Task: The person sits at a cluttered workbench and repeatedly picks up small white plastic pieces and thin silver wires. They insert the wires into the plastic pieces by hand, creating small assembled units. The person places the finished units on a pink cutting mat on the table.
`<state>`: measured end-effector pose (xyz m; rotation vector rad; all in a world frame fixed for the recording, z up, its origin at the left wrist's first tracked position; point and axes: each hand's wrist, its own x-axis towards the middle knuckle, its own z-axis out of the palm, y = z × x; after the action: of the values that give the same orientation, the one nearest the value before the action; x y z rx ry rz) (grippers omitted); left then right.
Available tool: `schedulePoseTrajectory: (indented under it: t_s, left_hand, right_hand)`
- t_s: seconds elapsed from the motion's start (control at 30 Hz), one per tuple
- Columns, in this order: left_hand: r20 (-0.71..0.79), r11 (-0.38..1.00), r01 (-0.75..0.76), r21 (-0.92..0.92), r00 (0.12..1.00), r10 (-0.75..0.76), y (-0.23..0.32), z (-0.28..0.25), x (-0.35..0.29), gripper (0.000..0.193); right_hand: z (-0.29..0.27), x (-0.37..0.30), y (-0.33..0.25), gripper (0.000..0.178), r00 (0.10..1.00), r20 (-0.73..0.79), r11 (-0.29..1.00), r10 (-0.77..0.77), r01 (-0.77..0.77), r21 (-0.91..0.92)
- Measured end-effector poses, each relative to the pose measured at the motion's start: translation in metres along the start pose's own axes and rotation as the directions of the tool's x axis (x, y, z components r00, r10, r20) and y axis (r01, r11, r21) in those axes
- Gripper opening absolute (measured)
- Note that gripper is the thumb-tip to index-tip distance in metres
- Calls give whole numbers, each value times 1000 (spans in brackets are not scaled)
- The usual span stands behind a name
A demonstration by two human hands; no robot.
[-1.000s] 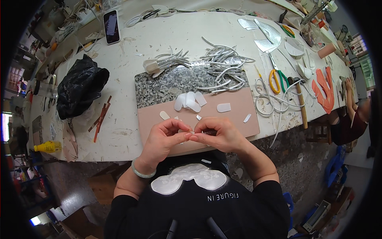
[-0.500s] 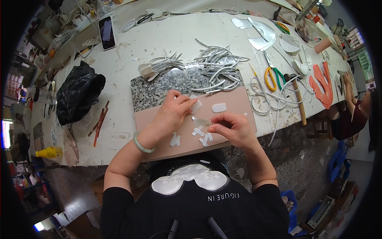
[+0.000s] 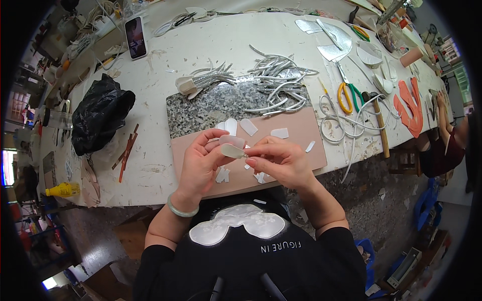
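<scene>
A flat, round-ended grey tab (image 3: 232, 151) slants between left hand (image 3: 197, 164) and right hand (image 3: 285, 163), its lower end at the right fingertips, while a white tab (image 3: 234, 141) shows just beyond it, at the left fingers.

It's a wkshp: hammer (image 3: 382, 128) & scissors (image 3: 345, 80) on bench (image 3: 150, 95).

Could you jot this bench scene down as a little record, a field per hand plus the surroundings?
Left hand: holding an upper pale piece
Right hand: pinching the end of a lower pale piece
Work surface: pink board, speckled slab at its far side
Beyond: silvery cords
Right side: scissors, hammer
Left side: black plastic bag
</scene>
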<state>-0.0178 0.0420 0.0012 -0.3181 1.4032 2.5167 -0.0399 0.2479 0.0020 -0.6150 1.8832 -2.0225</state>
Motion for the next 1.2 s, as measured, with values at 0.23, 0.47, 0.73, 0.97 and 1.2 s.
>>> schedulePoseTrajectory:
  t_s: [0.23,0.47,0.73,0.97,1.2]
  left_hand:
    - [42,997,-66,34,997,65,2,1,-12,40]
    - [50,991,-65,118,997,60,6,0,-17,40]
    - [101,989,-83,121,992,71,7,-1,-21,39]
    - [119,985,-100,140,989,84,7,-2,-23,39]
    - [101,974,-131,182,988,115,9,1,-26,38]
  right_hand:
    - [5,2,-4,12,994,-43,995,98,-97,25]
    - [2,3,-1,13,997,-72,999,43,-43,1]
    - [2,5,-1,12,997,-62,999,52,-52,-1]
    - [4,5,-2,12,994,-67,996,85,-83,22]
    - [4,7,-5,14,990,-35,989,138,-136,52]
